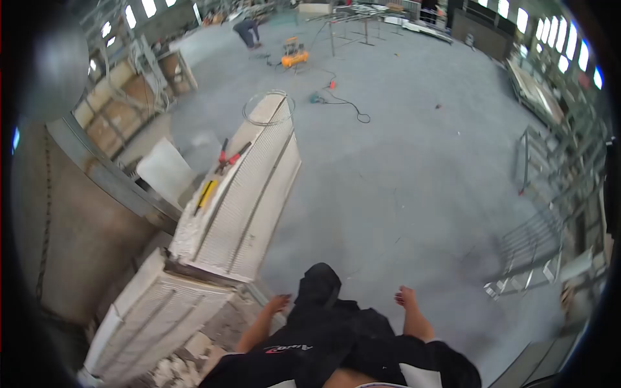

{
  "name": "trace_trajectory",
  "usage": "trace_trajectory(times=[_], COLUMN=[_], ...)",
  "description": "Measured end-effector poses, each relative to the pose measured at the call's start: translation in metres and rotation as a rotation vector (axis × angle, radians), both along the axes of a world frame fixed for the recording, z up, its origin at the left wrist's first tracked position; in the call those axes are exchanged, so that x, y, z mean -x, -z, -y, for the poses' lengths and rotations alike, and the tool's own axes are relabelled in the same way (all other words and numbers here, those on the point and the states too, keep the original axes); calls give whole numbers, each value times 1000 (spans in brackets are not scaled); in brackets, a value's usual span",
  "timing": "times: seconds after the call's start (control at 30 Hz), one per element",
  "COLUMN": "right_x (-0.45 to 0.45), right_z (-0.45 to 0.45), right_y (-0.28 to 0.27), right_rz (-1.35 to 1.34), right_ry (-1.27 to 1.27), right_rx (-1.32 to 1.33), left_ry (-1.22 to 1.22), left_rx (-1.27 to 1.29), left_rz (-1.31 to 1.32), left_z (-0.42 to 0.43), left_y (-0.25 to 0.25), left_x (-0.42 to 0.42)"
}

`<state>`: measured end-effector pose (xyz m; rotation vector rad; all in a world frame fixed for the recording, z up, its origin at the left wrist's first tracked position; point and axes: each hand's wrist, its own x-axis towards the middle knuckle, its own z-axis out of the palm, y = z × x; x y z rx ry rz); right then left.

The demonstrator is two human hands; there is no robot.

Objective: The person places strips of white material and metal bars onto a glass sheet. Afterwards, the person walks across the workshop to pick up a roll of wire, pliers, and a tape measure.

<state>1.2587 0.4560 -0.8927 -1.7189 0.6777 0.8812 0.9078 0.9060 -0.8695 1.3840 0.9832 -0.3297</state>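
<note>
Both my hands hang low at my sides, over the grey floor. My left hand (279, 303) is near the end of a long pale mesh-sided block (249, 194); its fingers are small and blurred, and no held object shows. Further right, my right hand (405, 297) has its fingers bent, too blurred to tell if they are closed. On top of the block lie red-handled cutters (228, 158) and a yellow tool (206, 195). A coil of wire (268, 108) rests at the block's far end.
A second pale block (152, 323) stands at the lower left beside rubble (178, 370). Ahead are a cabled power tool (317, 98), an orange compressor (295, 59) and a bending person (247, 32). Metal frames (527, 246) line the right side.
</note>
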Motion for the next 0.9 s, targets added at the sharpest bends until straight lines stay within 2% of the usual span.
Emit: trace_trajectory(times=[0.03, 0.1, 0.17, 0.2, 0.23, 0.27, 0.3, 0.37, 0.4, 0.43, 0.47, 0.5, 0.57, 0.6, 0.7, 0.73, 0.77, 0.83, 0.87, 0.9], right_x=[-38, -126, -202, -234, -259, -288, -297, -315, -324, -337, -354, -368, -403, -421, -496, -529, -555, -621, -665, -694], right_z=[-28, -67, -107, -126, -127, -130, -143, -154, -168, -177, -186, -197, -225, -242, -305, -316, -343, -398, -421, -455], right_y=[-37, -57, -49, -53, -29, -7, -21, -15, -27, -24, -20, -17, -16, -14, -7, 45, 41, 41, 64, 69], right_rz=[30, 78, 258, 291, 257, 224, 134, -76, -138, -152, -163, -161, -203, -237, -178, -256, -209, -59, 167, -51], right_ry=[-71, -175, -337, -338, -219, -103, -3, -21, -180, -332, -487, -444, -407, -351, -735, -634, -636, -696, -1226, -832], right_rx=[-12, -7, 5, 21, -28, -78, 11, -3, 41, 107, 173, 189, 138, 84, 212, 181, 130, -30, -21, -158], left_ry=[-140, -264, -33, 20, 69, 3, 92, -50, -109, -426, -578, -604, -713, -797, -972, -1041, -1120, -1188, -1229, -1311], left_rx=[184, 202, 92, 106, 118, -190, -334, -370, -385, -181, 28, 102, 104, 145, 183, 180, 243, 198, 166, 170], left_rz=[-230, -424, -441, -471, -483, -421, -198, 6, 112, 302, 286, 343, 448, 522, 672, 750, 782, 783, 767, 738], left_z=[-11, -35, -71, -95, -115, -120, -149, -179, -193, -202, -230, -249, -297, -321, -362, -370, -377, -387, -387, -387], left_y=[-5, 17, 66, 94, 108, 89, 99, 44, -3, -32, -51, -105, -159, -170, -198, -204, -204, -200, -199, -200], left_x=[-16, -37, -63, -84, -122, -174, -216, -315, -371, -416, -457, -492, -553, -575, -624, -635, -643, -656, -658, -662])
